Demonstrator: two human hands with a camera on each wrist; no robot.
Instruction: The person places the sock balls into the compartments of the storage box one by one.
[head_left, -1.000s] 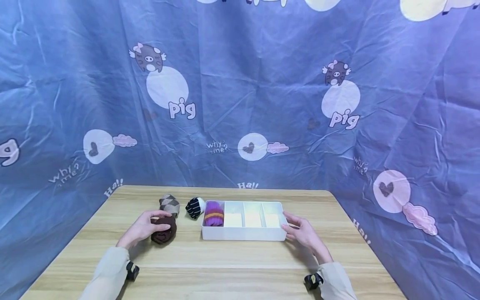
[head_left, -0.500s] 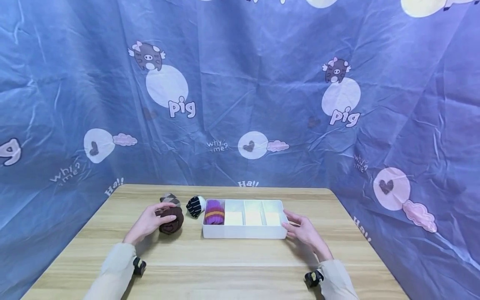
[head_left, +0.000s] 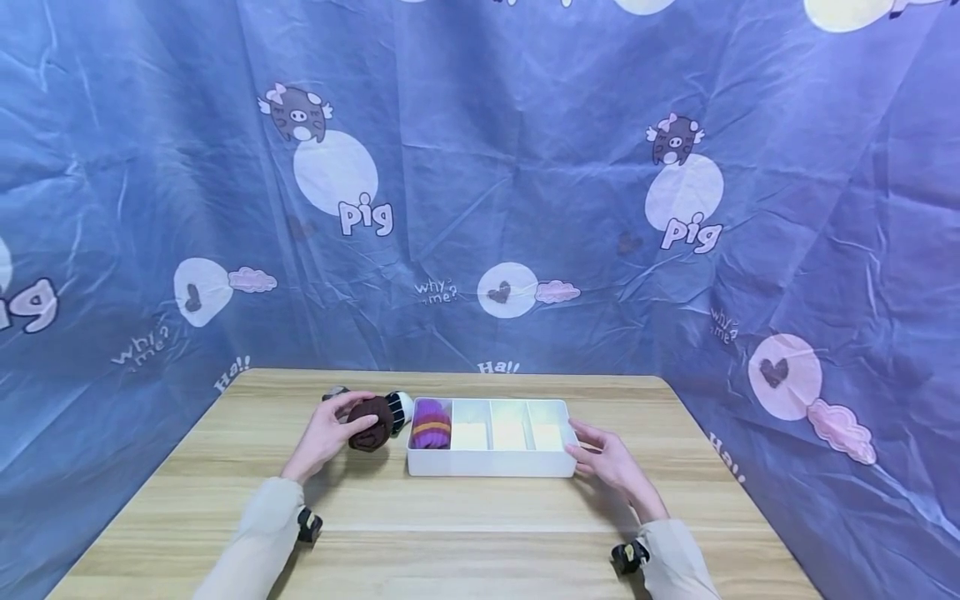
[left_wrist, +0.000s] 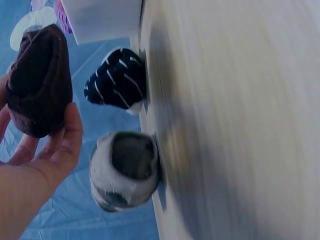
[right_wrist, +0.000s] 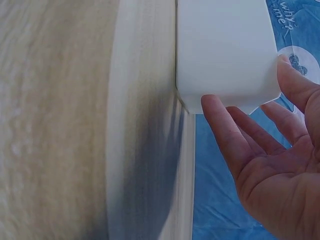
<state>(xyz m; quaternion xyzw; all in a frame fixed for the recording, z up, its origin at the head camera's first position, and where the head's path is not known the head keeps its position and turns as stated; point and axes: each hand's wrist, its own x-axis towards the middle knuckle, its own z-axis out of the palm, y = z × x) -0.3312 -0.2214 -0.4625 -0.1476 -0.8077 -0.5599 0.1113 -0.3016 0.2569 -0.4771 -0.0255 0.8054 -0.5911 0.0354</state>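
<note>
brown sock: rolled up, lifted off the tabletop, just left of the tray
left hand: fingers curled round it, carrying
right hand: flat, fingers straight against the tray's right end, steadying it
purple sock: leftmost slot
striped sock: by the tray's far left corner

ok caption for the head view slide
Left hand holds brown sock roll beside white divided tray; right hand steadies it.

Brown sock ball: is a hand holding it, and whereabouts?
Yes. The left hand holds the brown sock ball around its side, lifted off the table.
</note>
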